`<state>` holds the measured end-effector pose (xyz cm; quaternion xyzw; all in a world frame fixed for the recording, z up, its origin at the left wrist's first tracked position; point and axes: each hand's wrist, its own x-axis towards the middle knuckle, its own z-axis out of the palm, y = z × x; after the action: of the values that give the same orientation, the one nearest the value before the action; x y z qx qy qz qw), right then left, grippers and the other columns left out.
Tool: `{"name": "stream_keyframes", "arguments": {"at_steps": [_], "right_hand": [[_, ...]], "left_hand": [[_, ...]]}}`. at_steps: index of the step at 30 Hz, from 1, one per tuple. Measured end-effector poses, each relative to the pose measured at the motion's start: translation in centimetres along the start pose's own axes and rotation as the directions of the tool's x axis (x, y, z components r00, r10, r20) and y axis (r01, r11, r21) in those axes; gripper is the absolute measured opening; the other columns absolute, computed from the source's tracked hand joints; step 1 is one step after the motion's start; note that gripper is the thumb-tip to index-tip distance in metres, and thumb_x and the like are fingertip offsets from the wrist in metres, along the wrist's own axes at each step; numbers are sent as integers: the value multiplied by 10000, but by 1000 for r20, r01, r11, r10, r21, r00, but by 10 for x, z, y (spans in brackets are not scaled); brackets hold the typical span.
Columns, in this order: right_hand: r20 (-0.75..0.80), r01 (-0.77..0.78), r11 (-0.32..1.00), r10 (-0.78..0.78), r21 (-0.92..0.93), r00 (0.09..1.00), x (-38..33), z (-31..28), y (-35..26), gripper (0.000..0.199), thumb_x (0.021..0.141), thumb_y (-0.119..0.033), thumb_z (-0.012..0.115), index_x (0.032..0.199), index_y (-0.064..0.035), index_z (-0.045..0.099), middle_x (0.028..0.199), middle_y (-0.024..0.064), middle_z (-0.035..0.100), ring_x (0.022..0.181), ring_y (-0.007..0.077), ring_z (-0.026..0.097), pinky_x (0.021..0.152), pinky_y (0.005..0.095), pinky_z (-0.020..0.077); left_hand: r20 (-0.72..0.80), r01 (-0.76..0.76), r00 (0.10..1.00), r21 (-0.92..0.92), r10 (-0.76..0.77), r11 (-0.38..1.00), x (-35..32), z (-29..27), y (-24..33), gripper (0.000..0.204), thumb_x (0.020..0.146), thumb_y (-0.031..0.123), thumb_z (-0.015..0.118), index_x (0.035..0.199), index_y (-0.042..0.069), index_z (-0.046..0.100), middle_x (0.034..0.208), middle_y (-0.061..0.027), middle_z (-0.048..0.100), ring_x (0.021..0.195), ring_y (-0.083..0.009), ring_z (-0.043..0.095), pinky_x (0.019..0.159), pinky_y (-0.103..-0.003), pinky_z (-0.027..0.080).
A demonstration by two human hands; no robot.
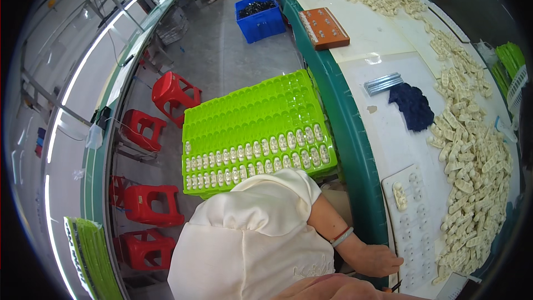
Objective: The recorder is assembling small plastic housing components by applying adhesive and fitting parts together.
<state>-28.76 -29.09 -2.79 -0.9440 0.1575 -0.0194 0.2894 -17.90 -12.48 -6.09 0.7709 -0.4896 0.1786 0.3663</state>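
Observation:
My left hand (376, 260), with a red band and a pale bangle at the wrist, is by the near left edge of a white board (391, 233). Its fingers are curled together; whatever they hold is hidden. Along the bottom edge lies my right arm (341, 289), its hand mostly cut off and its fingers not seen. Just above it shows a thin dark tool tip (396, 285). Rows of small metal-looking spots dot the board, and one cream oblong piece (400, 196) sits at its far left. A long pile of similar pieces (477, 172) spreads along the right.
Left of the table stands a stacked lime-green tray (244, 114), its nearer rows filled with cream pieces. A dark blue cloth (412, 106), silvery strips (383, 84) and a brown block (325, 28) lie on the table. Red stools (152, 205) and a blue crate (260, 22) stand on the floor.

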Motion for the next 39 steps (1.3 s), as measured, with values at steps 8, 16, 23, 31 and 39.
{"name": "stream_keyframes", "arguments": {"at_steps": [8, 16, 23, 31, 39], "right_hand": [[86, -147, 986, 140, 80, 986, 4, 4, -52, 261, 866, -105, 494, 1105, -6, 529, 838, 247, 595, 747, 373, 588, 662, 373, 456], [94, 9, 989, 4, -145, 996, 11, 6, -46, 178, 752, -84, 608, 793, -42, 439, 641, 122, 562, 514, 304, 560, 426, 367, 433], [45, -61, 974, 72, -217, 996, -1, 11, -54, 193, 753, -89, 612, 781, -47, 426, 620, 95, 553, 473, 262, 554, 386, 341, 418], [22, -86, 949, 97, -304, 995, -3, 16, -63, 228, 777, -139, 631, 754, -58, 419, 574, 76, 524, 447, 235, 550, 371, 323, 408], [-1, -113, 875, 128, -470, 992, 0, 22, -74, 251, 828, -202, 596, 733, -64, 409, 538, 73, 486, 412, 235, 522, 342, 324, 387]], "left_hand": [[206, -36, 978, 22, 31, 999, 0, -31, -11, 185, 678, 122, 539, 815, 0, 561, 856, -107, 534, 808, -233, 534, 584, -278, 485], [204, 155, 973, -237, -106, 959, 21, -21, -22, 206, 687, 1, 669, 865, 33, 571, 802, -68, 532, 597, -192, 560, 478, -270, 449], [197, 173, 971, -186, -136, 967, 17, -21, -9, 192, 680, 2, 685, 835, 38, 577, 744, -41, 522, 548, -158, 535, 439, -252, 411], [203, 181, 969, -195, -141, 964, 17, -23, -10, 194, 668, -4, 693, 821, 36, 582, 723, -39, 526, 532, -154, 534, 432, -255, 412], [209, 179, 968, -198, -137, 964, 17, -24, -14, 204, 660, -11, 697, 827, 31, 590, 708, -43, 526, 536, -159, 538, 432, -255, 412]]}}
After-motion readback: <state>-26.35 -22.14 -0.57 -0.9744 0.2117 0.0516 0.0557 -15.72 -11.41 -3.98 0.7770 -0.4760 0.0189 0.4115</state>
